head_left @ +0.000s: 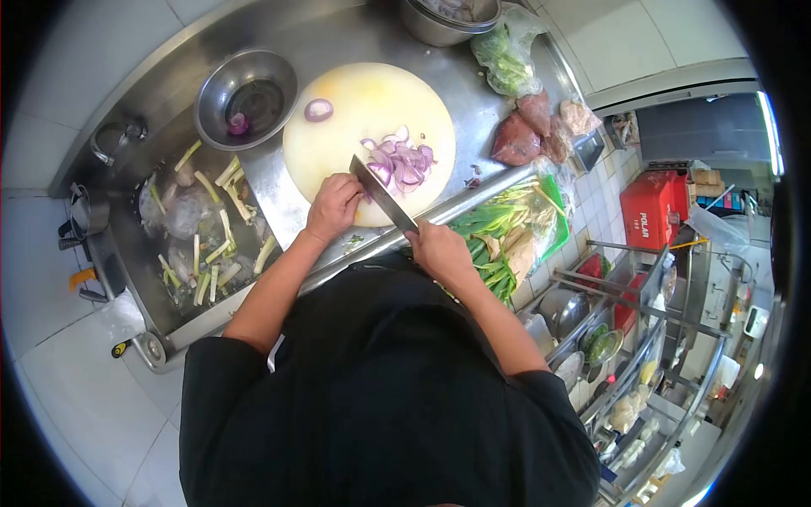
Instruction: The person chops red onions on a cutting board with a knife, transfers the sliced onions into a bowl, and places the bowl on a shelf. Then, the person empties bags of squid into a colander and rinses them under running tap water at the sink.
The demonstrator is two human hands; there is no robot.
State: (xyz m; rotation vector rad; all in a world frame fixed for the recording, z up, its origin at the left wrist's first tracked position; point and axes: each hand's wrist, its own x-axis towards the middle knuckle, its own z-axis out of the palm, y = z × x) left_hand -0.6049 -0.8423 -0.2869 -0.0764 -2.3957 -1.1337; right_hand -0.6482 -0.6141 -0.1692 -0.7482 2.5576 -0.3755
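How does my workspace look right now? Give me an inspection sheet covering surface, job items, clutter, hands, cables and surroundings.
Surface: round cutting board on a steel counter.
Job's things: knife; sliced purple onion beside the blade; larger onion piece apart.
Clutter: metal bowl with an onion piece inside; bagged greens; stalks in the sink.
Hands: right hand grips the knife handle; left hand is curled by the blade, its hold unclear.
Cables: nothing seen around the board.
Surroundings: red POLAR box and metal rack at right.
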